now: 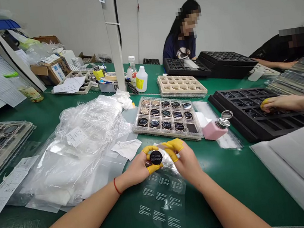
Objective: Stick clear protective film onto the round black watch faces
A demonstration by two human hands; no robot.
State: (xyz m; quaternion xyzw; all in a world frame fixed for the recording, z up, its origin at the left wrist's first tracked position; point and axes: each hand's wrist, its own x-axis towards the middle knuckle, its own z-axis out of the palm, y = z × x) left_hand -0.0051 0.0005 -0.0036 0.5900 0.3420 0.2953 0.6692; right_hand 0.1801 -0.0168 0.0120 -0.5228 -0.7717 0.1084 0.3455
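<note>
Our left hand (135, 169) pinches one round black disc (156, 157) between thumb and fingertips, holding it above the green workbench (235, 181). One red string (115, 186) circles that wrist. Our right hand (185, 160) is just beside it, its fingers pressed together and pinching a piece of clear film (167, 161) at the disc's right edge. Yellow finger cots (174, 146) cover several fingertips on both hands, though we cannot count them exactly. One printed clear sheet (164, 199) lies beneath our hands.

Ahead of us, one clear tray (166, 117) has three rows of five pockets. At least fourteen hold black or gold-toned discs, and we cannot tell what fills the dark corner pocket. To its left lie one large plastic bag (77, 147) and one white wipe (127, 149). To its right stands one pink dispensing bottle (213, 130) with a metal top.

Farther right, a co-worker's hand (280, 103), also with yellow finger cots, touches one black foam tray (243, 116). Two more black trays (182, 67) and one beige tray (182, 86) sit beyond, near two other seated people (183, 43).
</note>
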